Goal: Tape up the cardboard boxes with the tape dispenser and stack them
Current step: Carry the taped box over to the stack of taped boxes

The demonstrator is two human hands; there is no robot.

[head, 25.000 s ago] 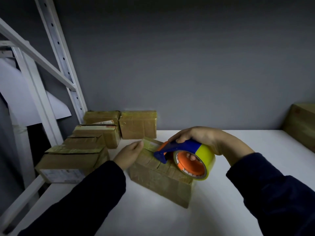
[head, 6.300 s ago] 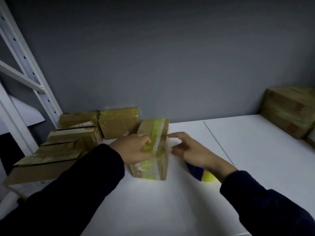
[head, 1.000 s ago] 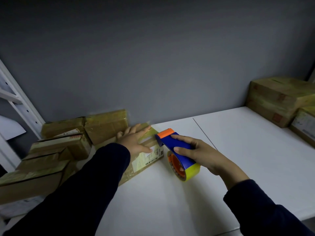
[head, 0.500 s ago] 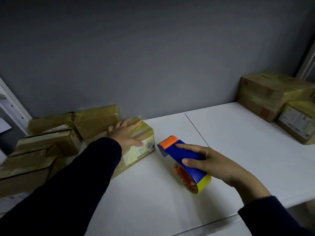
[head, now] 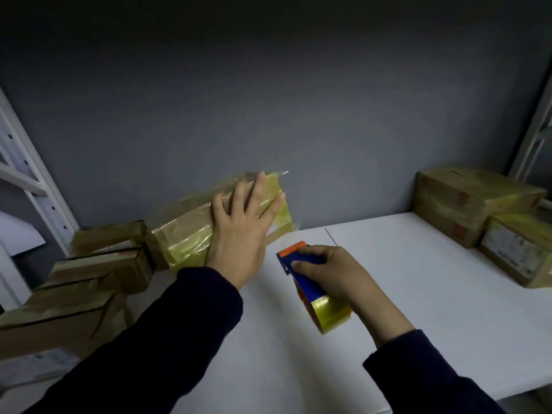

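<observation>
The left hand [head: 239, 231] lies flat and splayed on the taped box [head: 185, 234], fingers straight rather than hooked round an edge. The box sits tilted at the far left of the table [head: 418, 294], its low end by the pile of boxes [head: 89, 282]; whether it rests on that pile or hangs free is hard to tell. With only a flat palm on slick tape, the box could slide away and drop, or knock the pile askew. The pile looks uneven, so a box set on it crooked may tip. A loose strip of tape [head: 280, 174] sticks out at the far corner and could snag a neighbour. The right hand [head: 337, 273] is wrapped round the tape dispenser [head: 310, 291], just right of the box and nearer. The dispenser's front end is close to the left hand, and a careless reach could scrape it.
</observation>
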